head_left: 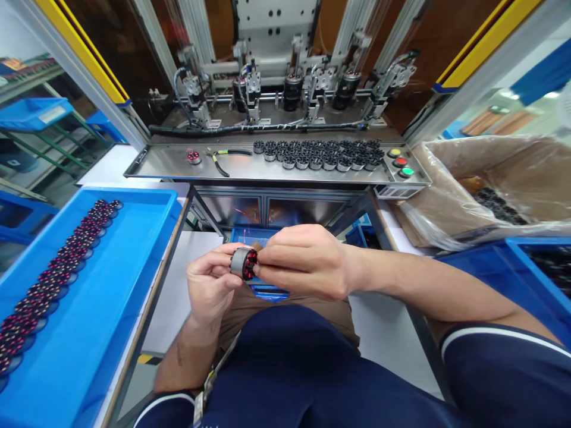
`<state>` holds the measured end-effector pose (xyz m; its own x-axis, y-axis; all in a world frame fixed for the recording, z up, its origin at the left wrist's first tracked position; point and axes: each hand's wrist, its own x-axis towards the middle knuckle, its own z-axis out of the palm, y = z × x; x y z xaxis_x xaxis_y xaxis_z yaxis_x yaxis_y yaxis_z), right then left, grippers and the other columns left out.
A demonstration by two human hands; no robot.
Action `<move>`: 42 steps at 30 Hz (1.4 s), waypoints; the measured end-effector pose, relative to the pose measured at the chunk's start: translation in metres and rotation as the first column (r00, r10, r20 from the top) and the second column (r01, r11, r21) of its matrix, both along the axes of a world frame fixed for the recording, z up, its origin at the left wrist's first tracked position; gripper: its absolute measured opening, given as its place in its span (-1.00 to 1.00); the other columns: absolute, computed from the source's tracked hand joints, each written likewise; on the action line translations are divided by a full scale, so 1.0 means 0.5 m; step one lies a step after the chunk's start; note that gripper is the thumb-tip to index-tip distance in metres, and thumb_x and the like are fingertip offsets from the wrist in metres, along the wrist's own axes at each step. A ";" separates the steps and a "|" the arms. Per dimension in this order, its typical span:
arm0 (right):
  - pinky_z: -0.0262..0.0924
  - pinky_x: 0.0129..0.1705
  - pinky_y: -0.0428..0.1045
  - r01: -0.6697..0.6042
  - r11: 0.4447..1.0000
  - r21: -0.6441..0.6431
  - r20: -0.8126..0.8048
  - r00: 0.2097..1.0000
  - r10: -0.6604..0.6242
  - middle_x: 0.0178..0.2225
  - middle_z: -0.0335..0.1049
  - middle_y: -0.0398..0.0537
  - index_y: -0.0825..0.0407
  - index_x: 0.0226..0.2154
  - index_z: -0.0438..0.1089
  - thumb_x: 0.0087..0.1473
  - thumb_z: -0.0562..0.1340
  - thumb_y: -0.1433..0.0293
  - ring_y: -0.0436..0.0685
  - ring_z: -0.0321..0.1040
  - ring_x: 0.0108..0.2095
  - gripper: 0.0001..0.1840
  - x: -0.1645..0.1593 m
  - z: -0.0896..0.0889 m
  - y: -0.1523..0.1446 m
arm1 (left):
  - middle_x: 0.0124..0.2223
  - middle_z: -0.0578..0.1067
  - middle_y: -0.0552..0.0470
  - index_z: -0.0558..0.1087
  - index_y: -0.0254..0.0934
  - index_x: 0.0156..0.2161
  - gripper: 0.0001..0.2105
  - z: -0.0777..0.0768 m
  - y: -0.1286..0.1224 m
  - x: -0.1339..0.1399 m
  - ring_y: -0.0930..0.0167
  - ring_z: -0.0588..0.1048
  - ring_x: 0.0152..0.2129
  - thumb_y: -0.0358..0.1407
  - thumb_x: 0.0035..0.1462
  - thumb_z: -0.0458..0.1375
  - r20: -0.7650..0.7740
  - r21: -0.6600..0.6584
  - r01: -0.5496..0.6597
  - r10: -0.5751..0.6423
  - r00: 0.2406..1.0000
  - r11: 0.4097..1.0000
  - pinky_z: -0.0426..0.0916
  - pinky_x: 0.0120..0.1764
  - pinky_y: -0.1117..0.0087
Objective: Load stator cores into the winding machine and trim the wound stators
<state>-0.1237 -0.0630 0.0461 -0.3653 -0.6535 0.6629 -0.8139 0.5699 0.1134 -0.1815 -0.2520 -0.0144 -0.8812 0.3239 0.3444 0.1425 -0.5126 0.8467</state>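
On the steel ledge point(163, 161) sit pliers point(238, 152), a red-wound core point(193, 157) and rows of black cores point(316, 156); a blue tray point(134, 238) lies left of it. Before the ledge, your left hand point(209, 279) grips a grey-banded, red-wound cylinder point(241, 263); your right hand point(307, 261) bunches at its end, pinch unclear.

The motor core point(241, 263) looks like matt metal.
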 end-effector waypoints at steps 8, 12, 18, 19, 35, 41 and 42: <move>0.26 -0.38 -0.04 0.018 1.000 -0.012 -0.035 0.999 -0.019 -0.43 0.42 0.00 0.16 -0.29 0.42 0.34 0.04 0.47 0.05 0.34 -0.39 -0.72 -0.003 -0.003 -0.002 | -0.31 0.65 -0.06 0.58 -0.26 -0.47 -0.68 -0.008 -0.004 -0.004 0.30 0.64 -0.39 -0.08 -0.24 0.50 -0.011 0.011 0.012 -0.012 1.000 1.000 0.52 -0.32 0.34; 0.26 -0.39 -0.04 0.038 0.999 -0.012 -0.025 0.999 -0.038 -0.43 0.42 -0.02 0.14 -0.23 0.41 0.36 -0.01 0.47 0.05 0.35 -0.38 -0.71 -0.002 -0.002 0.000 | -0.30 0.66 -0.07 0.58 -0.26 -0.47 -0.68 -0.006 -0.003 -0.005 0.30 0.64 -0.38 -0.09 -0.24 0.50 -0.002 0.011 0.009 -0.009 1.000 1.000 0.53 -0.32 0.34; 0.22 -0.42 -0.03 0.093 0.995 -0.041 -0.045 0.994 -0.095 -0.48 0.37 -0.03 0.15 -0.31 0.41 0.32 0.02 0.50 0.06 0.32 -0.41 -0.72 0.005 -0.009 -0.005 | -0.32 0.65 -0.08 0.58 -0.27 -0.48 -0.65 -0.006 -0.003 -0.006 0.30 0.64 -0.39 -0.05 -0.25 0.50 0.011 -0.001 -0.035 0.035 0.999 0.999 0.54 -0.35 0.36; 0.22 -0.41 -0.03 0.100 0.994 -0.051 -0.036 0.994 -0.102 -0.48 0.35 -0.03 0.15 -0.33 0.41 0.32 0.02 0.51 0.06 0.31 -0.41 -0.71 0.007 -0.011 -0.007 | -0.32 0.65 -0.07 0.58 -0.27 -0.48 -0.64 -0.008 -0.003 -0.007 0.30 0.64 -0.38 -0.04 -0.27 0.50 0.019 0.002 -0.051 0.051 0.999 0.999 0.54 -0.34 0.35; 0.15 -0.39 -0.07 0.224 0.968 -0.112 0.096 0.972 -0.214 -0.42 0.38 -0.04 0.13 -0.29 0.36 0.31 0.03 0.51 0.03 0.23 -0.43 -0.78 0.001 -0.042 0.000 | -0.22 0.66 -0.01 0.41 -0.27 -0.37 -0.57 0.011 0.000 0.009 0.32 0.66 -0.32 -0.36 -0.32 0.55 -0.227 -0.012 -0.227 0.218 0.949 0.974 0.61 -0.27 0.32; 0.26 -0.37 -0.06 0.188 0.960 -0.208 0.092 0.981 -0.172 -0.36 0.44 0.03 0.12 -0.21 0.35 0.27 0.04 0.50 0.05 0.34 -0.39 -0.82 -0.012 -0.068 -0.001 | -0.15 0.66 0.02 0.49 -0.23 -0.22 -0.53 0.021 0.005 0.032 0.33 0.66 -0.27 -0.54 -0.29 0.50 -0.454 -0.051 -0.335 0.277 0.847 0.941 0.64 -0.24 0.34; 0.27 -0.37 -0.06 0.183 0.960 -0.214 0.090 0.982 -0.168 -0.36 0.44 0.03 0.12 -0.22 0.35 0.27 0.04 0.50 0.05 0.35 -0.39 -0.82 -0.014 -0.070 -0.003 | -0.13 0.66 0.01 0.49 -0.22 -0.20 -0.52 0.020 0.004 0.034 0.33 0.66 -0.26 -0.54 -0.28 0.49 -0.465 -0.058 -0.341 0.277 0.841 0.938 0.64 -0.23 0.34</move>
<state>-0.1307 -0.0646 0.0113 -0.5117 -0.4158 0.7519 -0.7002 0.7089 -0.0845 -0.1647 -0.2500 -0.0043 -0.7066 0.1310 0.6954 0.6506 -0.2660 0.7113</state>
